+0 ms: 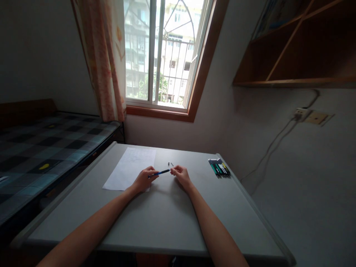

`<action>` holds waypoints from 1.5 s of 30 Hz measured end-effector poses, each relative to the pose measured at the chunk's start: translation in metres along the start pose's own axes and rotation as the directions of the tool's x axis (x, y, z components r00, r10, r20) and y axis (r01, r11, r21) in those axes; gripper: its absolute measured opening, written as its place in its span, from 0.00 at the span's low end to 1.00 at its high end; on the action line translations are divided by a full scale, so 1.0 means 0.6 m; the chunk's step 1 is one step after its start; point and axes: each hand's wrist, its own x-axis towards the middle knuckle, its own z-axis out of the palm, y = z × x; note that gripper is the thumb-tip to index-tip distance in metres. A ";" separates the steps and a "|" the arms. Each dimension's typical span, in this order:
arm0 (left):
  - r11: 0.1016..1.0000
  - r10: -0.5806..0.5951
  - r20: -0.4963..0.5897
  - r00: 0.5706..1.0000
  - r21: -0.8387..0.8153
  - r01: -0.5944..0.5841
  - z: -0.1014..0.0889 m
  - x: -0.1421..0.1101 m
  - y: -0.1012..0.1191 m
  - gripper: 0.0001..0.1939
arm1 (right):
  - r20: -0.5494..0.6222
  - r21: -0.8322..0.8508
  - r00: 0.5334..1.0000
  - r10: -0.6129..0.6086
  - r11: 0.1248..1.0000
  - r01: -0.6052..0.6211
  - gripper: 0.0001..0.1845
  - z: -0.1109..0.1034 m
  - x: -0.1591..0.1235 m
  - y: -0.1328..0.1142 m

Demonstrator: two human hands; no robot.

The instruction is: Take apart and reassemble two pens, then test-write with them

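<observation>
My left hand (145, 178) is closed around a blue and black pen (162, 172), held slantwise above the table with its black end toward the right. Just off that end, my right hand (181, 175) is pinched shut at the fingertips. Whatever sits between those fingertips is too small to make out. Two small parts lie on the table beyond the hands: a short dark piece (168, 163) and a thin little piece (172, 164). Under and behind my left hand is a white sheet of paper (126, 168) with faint writing.
A row of several pens (219, 168), dark with green and some white and yellow, lies at the right on the grey-white table (155, 226). A checked bed (55, 137) stands left. Behind are a window and curtain (109, 59); a wooden shelf (292, 82) hangs at the right.
</observation>
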 end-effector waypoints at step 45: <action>0.999 -0.045 -0.055 0.998 -0.010 0.044 -0.009 0.003 0.013 0.11 | 0.128 -0.930 0.983 -0.133 0.329 0.166 0.16 -0.010 -0.008 0.010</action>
